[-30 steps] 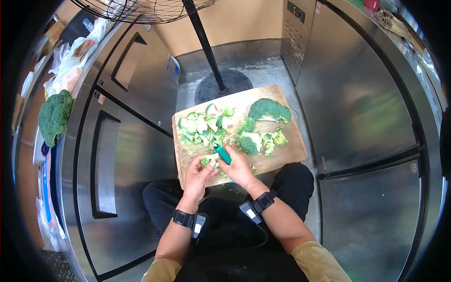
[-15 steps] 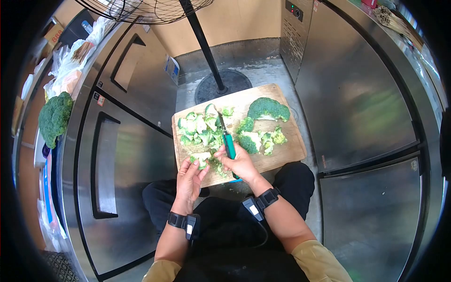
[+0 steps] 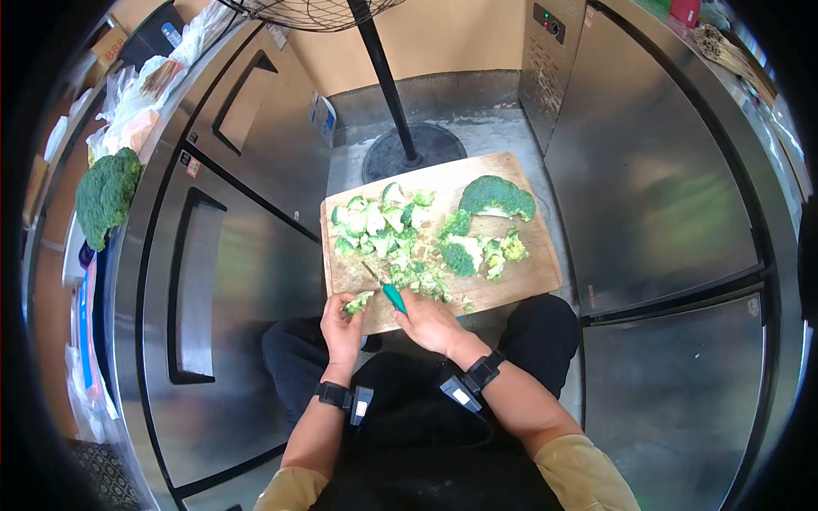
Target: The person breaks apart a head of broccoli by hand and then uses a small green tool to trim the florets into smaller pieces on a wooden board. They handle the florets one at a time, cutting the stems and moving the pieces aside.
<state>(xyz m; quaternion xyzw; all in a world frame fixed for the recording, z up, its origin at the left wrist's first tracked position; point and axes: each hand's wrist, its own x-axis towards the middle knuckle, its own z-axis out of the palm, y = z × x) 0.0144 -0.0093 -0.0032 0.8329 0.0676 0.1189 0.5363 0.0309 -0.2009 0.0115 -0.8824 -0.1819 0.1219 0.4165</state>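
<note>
Between the fingers of my left hand (image 3: 342, 328) is a small broccoli floret (image 3: 359, 301), held over the near left part of a wooden cutting board (image 3: 538, 272). My right hand (image 3: 429, 321) grips the green handle of a knife (image 3: 393, 296), whose thin blade points away and to the left, close to the floret. Beyond my hands lies a pile of cut florets (image 3: 375, 223), with small crumbs in front of it. On the board's right side sit a large broccoli piece (image 3: 498, 198) and several smaller chunks (image 3: 464, 255).
A standing fan's round base (image 3: 415, 152) is on the floor just beyond the board. Steel refrigerators (image 3: 656, 170) flank both sides. At the left, a whole broccoli head (image 3: 108, 198) sits near plastic bags (image 3: 136, 111). My knees are under the board.
The knife has swung from pointing up over the pile to low and left, near the floret. My left hand has turned and drawn slightly nearer to me with the floret.
</note>
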